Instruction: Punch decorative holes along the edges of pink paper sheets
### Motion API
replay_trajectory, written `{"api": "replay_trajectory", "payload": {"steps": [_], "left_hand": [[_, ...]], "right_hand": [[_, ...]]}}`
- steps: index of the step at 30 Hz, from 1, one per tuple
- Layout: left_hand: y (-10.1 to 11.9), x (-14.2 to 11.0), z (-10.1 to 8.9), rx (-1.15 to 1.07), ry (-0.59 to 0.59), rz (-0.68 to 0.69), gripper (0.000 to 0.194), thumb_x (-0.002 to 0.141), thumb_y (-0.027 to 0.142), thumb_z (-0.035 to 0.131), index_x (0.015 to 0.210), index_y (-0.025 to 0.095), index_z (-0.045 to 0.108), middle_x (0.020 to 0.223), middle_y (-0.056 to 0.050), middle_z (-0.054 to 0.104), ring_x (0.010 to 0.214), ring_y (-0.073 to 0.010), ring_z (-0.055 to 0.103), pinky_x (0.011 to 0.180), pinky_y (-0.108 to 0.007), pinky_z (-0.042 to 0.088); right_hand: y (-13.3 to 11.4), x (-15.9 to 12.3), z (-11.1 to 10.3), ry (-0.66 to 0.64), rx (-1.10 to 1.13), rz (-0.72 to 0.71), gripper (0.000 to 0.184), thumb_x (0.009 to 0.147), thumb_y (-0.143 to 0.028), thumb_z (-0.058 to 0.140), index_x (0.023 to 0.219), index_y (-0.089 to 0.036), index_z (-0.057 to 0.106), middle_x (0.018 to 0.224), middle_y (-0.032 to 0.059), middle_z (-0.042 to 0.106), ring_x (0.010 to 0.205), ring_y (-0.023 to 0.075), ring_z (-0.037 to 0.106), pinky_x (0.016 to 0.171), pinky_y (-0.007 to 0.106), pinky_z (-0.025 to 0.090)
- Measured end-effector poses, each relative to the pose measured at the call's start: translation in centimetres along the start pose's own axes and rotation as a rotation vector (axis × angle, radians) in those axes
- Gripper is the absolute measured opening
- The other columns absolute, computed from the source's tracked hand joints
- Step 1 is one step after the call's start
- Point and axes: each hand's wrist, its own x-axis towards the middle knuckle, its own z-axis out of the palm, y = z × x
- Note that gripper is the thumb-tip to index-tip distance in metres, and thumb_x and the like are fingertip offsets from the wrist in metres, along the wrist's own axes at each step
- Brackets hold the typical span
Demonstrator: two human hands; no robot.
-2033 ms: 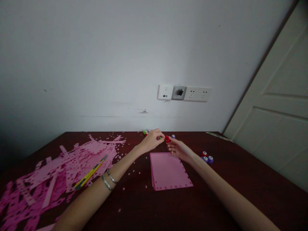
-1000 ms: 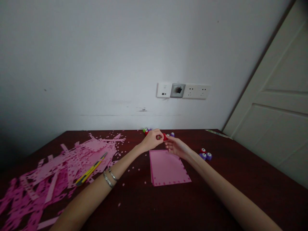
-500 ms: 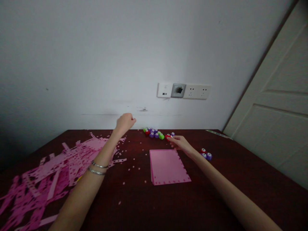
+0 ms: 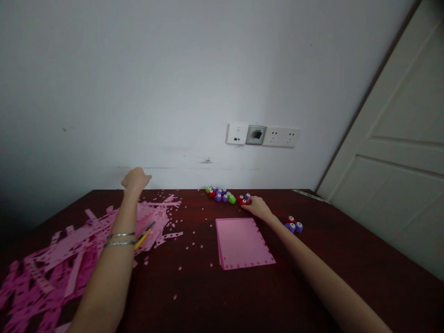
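My right hand [image 4: 255,206], fingers pinched, rests on a small red paper punch [image 4: 243,202] near the back of the table. Another red punch and a purple punch [image 4: 247,196] stand right beside it. My left hand [image 4: 136,179] is fist-like over the table's back left edge, near the wall. Its fingers are mostly hidden, so anything inside it does not show. In front of my right hand lies a stack of pink paper [image 4: 243,240], with small holes punched along its right and lower edges.
Pink paper strips and scraps [image 4: 78,270] heap up on the left, with a yellow and dark slender tool [image 4: 144,237] on them. Several punches [image 4: 222,194] line the back; three more [image 4: 291,226] sit right. A narrow patterned strip [image 4: 310,196] lies at the back right.
My left hand has moved left over the scrap heap, uncovering the yellow tool. My right hand has lowered slightly with the red punch, now close beside another red one.
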Motion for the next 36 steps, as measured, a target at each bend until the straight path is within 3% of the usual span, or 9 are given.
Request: {"api": "replay_trajectory", "payload": {"steps": [4,8,13,17,19,21,26,31,36], "left_hand": [[0.8,-0.3,-0.3,0.038,-0.01,-0.087,0.036,0.071,0.021,0.052,0.104,0.006,0.052,0.08,-0.018,0.066,0.087,-0.0301,0.06,0.071,-0.038,0.044],[2.5,-1.3,-0.6,0.028,0.086,-0.012,0.051,0.072,0.022,0.051,0.118,0.002,0.042,0.097,-0.024,0.062,0.093,-0.0335,0.058,0.071,-0.039,0.045],[8.5,-5.1,0.5,-0.098,0.094,0.343,0.039,0.075,0.026,0.049,0.111,0.012,0.053,0.102,-0.016,0.063,0.095,-0.0282,0.058,0.076,-0.036,0.044],[15.1,-12.0,4.2,-0.39,-0.165,0.776,0.022,0.074,0.025,0.051,0.088,0.015,0.065,0.082,-0.008,0.067,0.076,-0.0188,0.061,0.068,-0.027,0.045],[18.1,-16.3,6.7,-0.491,-0.375,0.957,0.02,0.074,0.027,0.052,0.081,0.015,0.066,0.075,-0.006,0.067,0.068,-0.0168,0.06,0.061,-0.025,0.044],[20.6,-20.4,9.2,-0.449,-0.495,1.05,0.023,0.072,0.034,0.056,0.081,0.014,0.065,0.073,-0.007,0.066,0.066,-0.0178,0.06,0.058,-0.026,0.044],[25.4,-27.2,14.1,-0.222,-0.561,1.125,0.056,0.067,0.06,0.056,0.094,0.012,0.061,0.095,-0.017,0.062,0.083,-0.029,0.06,0.062,-0.034,0.047],[28.1,-29.1,16.3,-0.179,-0.494,1.076,0.055,0.072,0.054,0.054,0.107,0.011,0.055,0.11,-0.02,0.053,0.097,-0.0333,0.055,0.069,-0.04,0.047],[28.3,-28.1,16.9,-0.27,-0.558,1.005,0.035,0.067,0.038,0.062,0.092,0.013,0.063,0.102,-0.016,0.059,0.09,-0.0306,0.057,0.067,-0.037,0.046]], "right_hand": [[-0.3,-0.3,-1.1,-0.015,-0.098,-0.025,0.028,0.06,-0.046,0.068,0.069,-0.019,0.062,0.075,0.0077,0.064,0.072,0.0218,0.059,0.061,0.027,0.038],[0.4,-1.1,-5.4,-0.021,-0.106,-0.113,0.02,0.07,-0.038,0.061,0.075,-0.019,0.065,0.079,0.0079,0.066,0.075,0.021,0.059,0.067,0.028,0.04],[4.2,-2.7,-11.5,-0.143,-0.216,-0.124,0.015,0.071,-0.021,0.052,0.077,-0.017,0.066,0.084,0.0081,0.067,0.078,0.0201,0.06,0.072,0.028,0.041],[7.6,-4.8,-14.1,-0.268,-0.263,-0.024,0.019,0.063,-0.025,0.059,0.079,-0.015,0.066,0.078,0.0082,0.066,0.068,0.0193,0.059,0.061,0.027,0.042],[8.7,-5.7,-14.6,-0.316,-0.255,0.032,0.024,0.06,-0.027,0.062,0.081,-0.016,0.066,0.078,0.0082,0.066,0.066,0.0192,0.059,0.057,0.026,0.042],[9.4,-6.4,-14.7,-0.347,-0.245,0.066,0.026,0.057,-0.028,0.064,0.081,-0.017,0.066,0.078,0.0078,0.066,0.065,0.0192,0.058,0.055,0.026,0.041],[10.1,-7.1,-14.0,-0.339,-0.264,0.009,0.025,0.06,-0.032,0.063,0.08,-0.017,0.066,0.08,0.0079,0.066,0.07,0.0201,0.058,0.06,0.026,0.04],[10.7,-7.3,-13.0,-0.314,-0.282,-0.026,0.025,0.065,-0.034,0.06,0.08,-0.014,0.065,0.078,0.0082,0.065,0.069,0.0194,0.058,0.061,0.026,0.039],[11.1,-7.7,-13.2,-0.274,-0.185,-0.024,0.029,0.066,-0.038,0.063,0.082,-0.014,0.064,0.081,0.0084,0.064,0.071,0.0188,0.057,0.062,0.026,0.04]]}}
